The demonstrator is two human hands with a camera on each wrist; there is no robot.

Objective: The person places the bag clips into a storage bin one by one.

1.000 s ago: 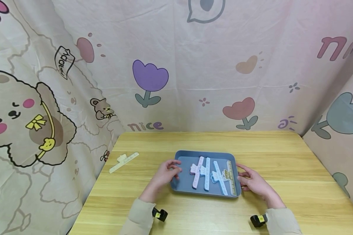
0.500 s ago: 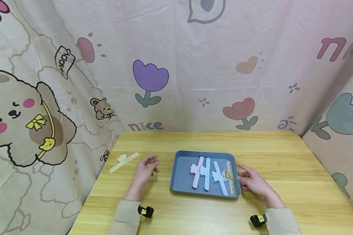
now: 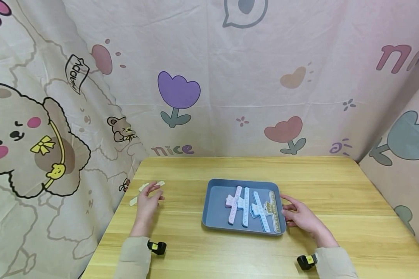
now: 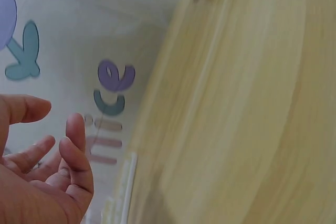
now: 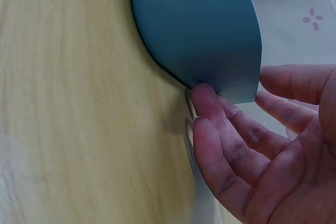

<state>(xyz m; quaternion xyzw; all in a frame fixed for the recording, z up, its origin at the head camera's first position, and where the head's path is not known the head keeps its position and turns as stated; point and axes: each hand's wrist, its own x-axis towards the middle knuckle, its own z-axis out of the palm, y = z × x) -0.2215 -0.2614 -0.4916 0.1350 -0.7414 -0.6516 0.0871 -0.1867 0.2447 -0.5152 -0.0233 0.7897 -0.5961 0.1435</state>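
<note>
My left hand (image 3: 148, 205) hovers over a cream ruler-edged clip (image 3: 133, 201) at the table's left, its fingers loosely bent and nothing between them. Part of that clip is hidden behind the hand; in the left wrist view its pale edge (image 4: 129, 187) shows beyond the fingers. A blue-grey tray (image 3: 216, 205) holds a pink clip (image 3: 234, 209), two light blue clips, one upright (image 3: 246, 209) and one slanted (image 3: 262, 213), and a clear yellowish clip (image 3: 275, 215). My right hand (image 3: 302, 217) touches the tray's right side, relaxed fingertips (image 5: 206, 98) against its outer wall.
The wooden table (image 3: 202, 255) runs back to a printed cloth backdrop (image 3: 230, 77), with more cloth hanging at the left and right. Each wrist wears a small black camera, such as the left camera (image 3: 158, 248).
My left hand has left the tray's left side and moved left across the table to over the cream clip. My right hand, the tray and its clips stay where they were.
</note>
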